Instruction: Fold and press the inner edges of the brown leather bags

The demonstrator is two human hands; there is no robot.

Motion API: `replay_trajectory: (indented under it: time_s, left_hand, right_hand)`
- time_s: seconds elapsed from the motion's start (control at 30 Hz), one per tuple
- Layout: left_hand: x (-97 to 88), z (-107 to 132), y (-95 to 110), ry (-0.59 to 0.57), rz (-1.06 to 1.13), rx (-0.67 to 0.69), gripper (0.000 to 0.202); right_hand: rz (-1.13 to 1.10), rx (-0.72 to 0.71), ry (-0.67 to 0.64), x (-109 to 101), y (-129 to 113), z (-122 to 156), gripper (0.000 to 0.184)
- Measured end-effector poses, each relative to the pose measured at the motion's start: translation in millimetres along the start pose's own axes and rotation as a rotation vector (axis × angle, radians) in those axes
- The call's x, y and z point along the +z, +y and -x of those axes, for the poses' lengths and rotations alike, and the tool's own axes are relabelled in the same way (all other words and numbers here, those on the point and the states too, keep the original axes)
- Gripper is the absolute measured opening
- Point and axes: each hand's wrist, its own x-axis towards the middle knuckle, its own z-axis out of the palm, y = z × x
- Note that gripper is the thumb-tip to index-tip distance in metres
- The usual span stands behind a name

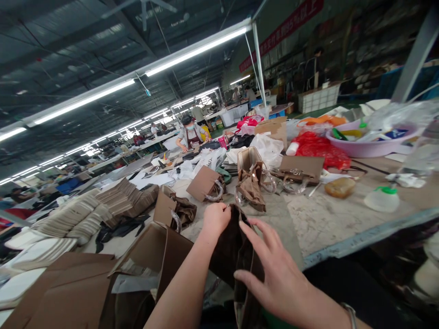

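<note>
In the head view, the brown bag piece sits at six o'clock, its dark, folded mouth turned up between the hands; this looks like a step of working along that edge, and it would probably go best with the far end kept taut, the layers evened out before any pressing, and the slack smoothed towards the body, since soft material like this may pucker if pulled crookedly. The left hand, at eleven o'clock from the middle of the piece, is curled tight, pinching its far top edge between thumb and fingers. The right hand, at three o'clock, is loosely open: the fingers are spread with the index fingertip against the right-hand edge, and the thumb stands apart over the mouth; no firm grip shows there. A wider brown bag body lies at nine o'clock, near enough to the left forearm to snag, so lifting the work slightly seems wise.
</note>
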Motion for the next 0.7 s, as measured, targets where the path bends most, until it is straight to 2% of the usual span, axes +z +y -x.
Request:
replay_trajectory:
  time_s: [0.2, 0.37, 0.5, 0.57, 0.63, 0.7]
  left_hand:
    - [2.5, -2, 0, 0.042, -0.105, -0.049, 0.027]
    - [0.7, -2, -5, 0.023, -0.106, -0.015, 0.032]
    - [0.1, -4, -2, 0.004, -0.093, 0.006, 0.033]
    - [0.2, -6, 1, 0.003, -0.088, 0.001, 0.03]
    - [-0.9, -9, 3, 0.006, -0.084, -0.015, 0.026]
    - [-4.9, -10, 1, 0.01, -0.081, -0.042, 0.023]
  right_hand:
    - [0.02, -0.053, -0.103, 23, -15, 26, 0.091]
    - [-0.002, 0.051, -0.193, 21, -18, 30, 0.096]
    - [-0.047, 0.186, -0.39, 29, -25, 38, 0.109]
    - [-0.033, 0.231, -0.448, 36, -27, 44, 0.114]
    - [-0.011, 0.235, -0.424, 37, -26, 50, 0.115]
    - [0.017, 0.211, -0.314, 30, -20, 54, 0.111]
